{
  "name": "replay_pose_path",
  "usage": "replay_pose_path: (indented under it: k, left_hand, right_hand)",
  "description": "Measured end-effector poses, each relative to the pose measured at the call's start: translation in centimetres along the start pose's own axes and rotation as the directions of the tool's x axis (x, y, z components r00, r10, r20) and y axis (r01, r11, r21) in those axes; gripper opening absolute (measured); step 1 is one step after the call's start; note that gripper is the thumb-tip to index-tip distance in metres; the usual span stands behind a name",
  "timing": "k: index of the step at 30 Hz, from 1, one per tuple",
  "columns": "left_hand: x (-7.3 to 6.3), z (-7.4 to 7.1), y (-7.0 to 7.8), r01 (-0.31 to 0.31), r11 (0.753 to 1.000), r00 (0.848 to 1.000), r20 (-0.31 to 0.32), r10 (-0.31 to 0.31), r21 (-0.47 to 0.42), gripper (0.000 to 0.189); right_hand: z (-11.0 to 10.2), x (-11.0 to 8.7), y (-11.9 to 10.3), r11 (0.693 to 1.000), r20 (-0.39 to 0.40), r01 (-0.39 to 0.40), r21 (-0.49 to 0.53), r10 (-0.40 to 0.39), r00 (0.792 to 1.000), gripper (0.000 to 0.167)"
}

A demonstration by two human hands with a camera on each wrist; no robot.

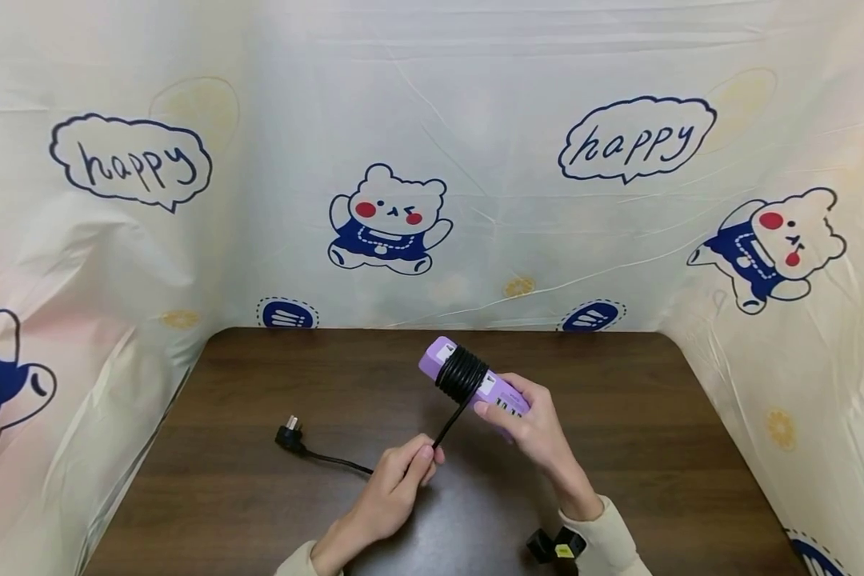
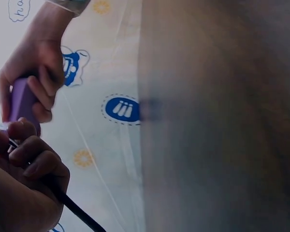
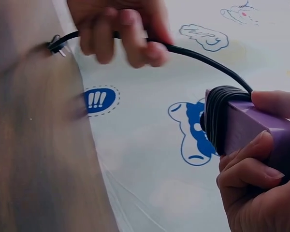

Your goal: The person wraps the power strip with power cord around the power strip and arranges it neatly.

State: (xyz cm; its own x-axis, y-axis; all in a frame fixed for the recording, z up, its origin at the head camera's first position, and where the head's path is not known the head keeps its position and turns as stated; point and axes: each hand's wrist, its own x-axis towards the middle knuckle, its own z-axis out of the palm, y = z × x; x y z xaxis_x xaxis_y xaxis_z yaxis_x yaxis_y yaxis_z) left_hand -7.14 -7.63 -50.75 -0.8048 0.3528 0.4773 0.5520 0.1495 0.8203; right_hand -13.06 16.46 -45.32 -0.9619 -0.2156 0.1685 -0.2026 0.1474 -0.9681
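A purple power strip [image 1: 505, 394] is held up over the table, tilted, with its black cord [image 1: 462, 374] wound in several turns around its far half. My right hand [image 1: 540, 424] grips the near end, thumb on the socket face; the right wrist view shows its fingers [image 3: 249, 166] curled under the strip [image 3: 256, 126]. My left hand [image 1: 396, 484] pinches the loose length of cord a short way from the coil. Beyond the left hand the cord runs left to a black plug [image 1: 290, 436] with metal prongs. In the left wrist view the cord [image 2: 79, 212] passes through the curled left fingers [image 2: 41, 159].
A brown wooden table [image 1: 209, 496] lies beneath. A small black object with a yellow label [image 1: 565, 550] is by the right sleeve [image 1: 605, 536]. Printed sheeting [image 1: 490, 160] with bears and "happy" bubbles hangs at the back and both sides.
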Motion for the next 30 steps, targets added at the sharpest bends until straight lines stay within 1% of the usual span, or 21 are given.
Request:
replay_pose_path:
  k: [5,10,13,16,20,23,26,28,30]
  left_hand:
    - [-0.8,-0.2,-0.8,-0.008,1.0,0.999,0.033,0.008,0.003,0.031]
    - [-1.1,-0.3,-1.3,-0.011,1.0,0.998,0.054,0.011,0.008,0.031]
    - [-0.9,-0.4,-1.4,-0.009,0.999,0.997,0.078,0.006,0.03,0.031]
    - [-0.7,-0.4,-1.4,-0.026,0.998,0.994,0.111,0.02,0.057,0.033]
    - [-0.6,-0.3,-1.4,-0.044,0.996,0.988,0.15,0.033,0.074,0.036]
    - [-0.4,0.0,-1.5,-0.023,0.996,0.985,0.172,0.008,0.082,0.036]
    - [0.0,0.3,-1.7,0.005,0.996,0.983,0.182,-0.02,0.085,0.037]
    - [0.3,0.4,-1.9,0.002,0.996,0.983,0.181,-0.018,0.09,0.037]
    - [0.6,0.3,-2.1,0.015,0.996,0.982,0.185,-0.032,0.091,0.037]
  right_hand:
    - [-0.8,0.2,-0.6,0.999,-0.019,-0.003,0.046,0.004,1.0,0.027]
    - [-1.1,0.2,-1.2,0.999,-0.012,0.01,0.038,-0.009,1.0,0.029]
    - [-1.0,0.2,-1.5,1.0,-0.001,0.024,0.015,-0.024,1.0,0.031]
    - [-0.9,0.1,-1.9,0.999,0.016,0.033,-0.004,-0.033,0.999,0.033]
    - [-0.8,0.0,-2.3,0.999,0.054,0.039,0.002,-0.039,0.998,0.034]
    - [-0.9,-0.2,-2.5,0.999,0.085,0.04,0.014,-0.041,0.996,0.033]
    - [-0.9,-0.3,-2.7,0.999,0.113,0.037,0.023,-0.039,0.993,0.031]
    - [-0.9,-0.3,-2.8,0.999,0.132,0.034,0.031,-0.038,0.991,0.03]
    - [-0.9,-0.4,-2.9,0.998,0.149,0.037,0.045,-0.043,0.988,0.03]
